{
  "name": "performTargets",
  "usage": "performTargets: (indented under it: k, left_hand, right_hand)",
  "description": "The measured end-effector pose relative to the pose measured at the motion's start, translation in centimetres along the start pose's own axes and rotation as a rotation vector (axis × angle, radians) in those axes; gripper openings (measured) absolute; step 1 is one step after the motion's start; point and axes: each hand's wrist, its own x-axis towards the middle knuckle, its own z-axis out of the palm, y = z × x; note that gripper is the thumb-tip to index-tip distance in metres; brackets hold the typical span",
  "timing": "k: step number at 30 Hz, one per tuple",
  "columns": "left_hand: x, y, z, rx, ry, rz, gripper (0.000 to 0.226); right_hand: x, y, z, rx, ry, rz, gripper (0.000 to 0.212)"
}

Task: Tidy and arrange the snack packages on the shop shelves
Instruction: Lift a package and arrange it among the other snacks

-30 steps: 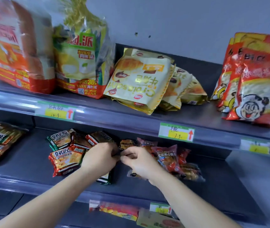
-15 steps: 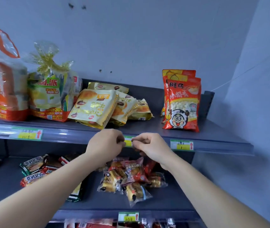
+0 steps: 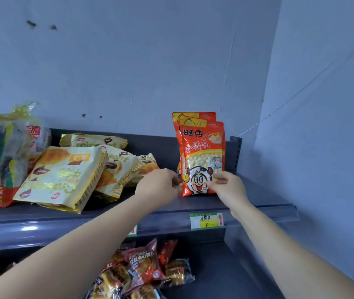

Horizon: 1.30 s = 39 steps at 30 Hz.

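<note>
Both hands have left the lower shelf (image 3: 225, 275), where the red-bean bread packets (image 3: 143, 264) now lie in a loose heap, and have risen to the upper shelf (image 3: 258, 205). That suggests the lower heap is finished with for now and the standing stock is next. The right hand (image 3: 225, 186) pinches the lower right part of the front red pouch (image 3: 204, 152) between thumb and curled fingers. The left hand (image 3: 157, 186) is curled narrow against the pouch's lower left edge (its fingertips are hidden, so I cannot tell whether it grips or only touches). The pouch stands upright near the shelf's right end, with more red pouches (image 3: 193, 117) close behind it, well apart from the slumped croissant bags (image 3: 64, 175) to the left. Squaring this row above its price tag (image 3: 206, 221) looks like the step in hand.
</note>
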Motion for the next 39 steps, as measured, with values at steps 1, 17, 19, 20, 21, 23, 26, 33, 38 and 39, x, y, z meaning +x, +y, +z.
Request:
performTargets:
  k: [1, 17, 19, 20, 21, 23, 26, 33, 38, 39]
  left_hand:
    - [0.9, 0.0, 0.3, -0.012, -0.018, 0.008, 0.026]
    - [9.7, -0.8, 5.8, -0.672, -0.140, -0.195, 0.047]
    - [10.2, -1.1, 6.0, -0.614, -0.129, -0.183, 0.042]
    - [10.4, -1.3, 6.2, -0.613, -0.124, -0.192, 0.040]
    - [10.6, -1.5, 6.4, -0.617, -0.124, -0.206, 0.037]
    - [10.9, -1.8, 6.6, -0.630, -0.120, -0.238, 0.031]
    - [11.2, -1.8, 6.8, -0.694, -0.095, -0.297, 0.052]
    - [12.2, -1.0, 7.6, -1.047, -0.145, -0.237, 0.105]
    - [12.8, -1.1, 7.4, -1.109, -0.095, -0.317, 0.088]
    - [12.9, -1.2, 7.3, -1.101, -0.109, -0.323, 0.086]
  right_hand:
    - [0.8, 0.3, 0.0, -0.032, 0.034, 0.004, 0.042]
    - [7.5, 4.0, 1.9, 0.091, -0.060, -0.042, 0.059]
    - [8.0, 3.7, 1.9, 0.106, -0.079, -0.061, 0.061]
    - [8.1, 3.7, 1.8, 0.099, -0.111, -0.059, 0.060]
    - [8.3, 3.7, 1.6, 0.100, -0.158, -0.046, 0.058]
    - [8.6, 3.5, 0.9, 0.147, -0.240, -0.007, 0.051]
    - [9.3, 3.0, 0.1, 0.273, -0.223, -0.031, 0.051]
    - [10.9, 2.9, 0.5, 0.316, -0.339, -0.031, 0.055]
    - [11.7, 3.1, -0.2, 0.313, -0.288, -0.041, 0.060]
    - [12.3, 3.2, -0.1, 0.346, -0.255, -0.014, 0.059]
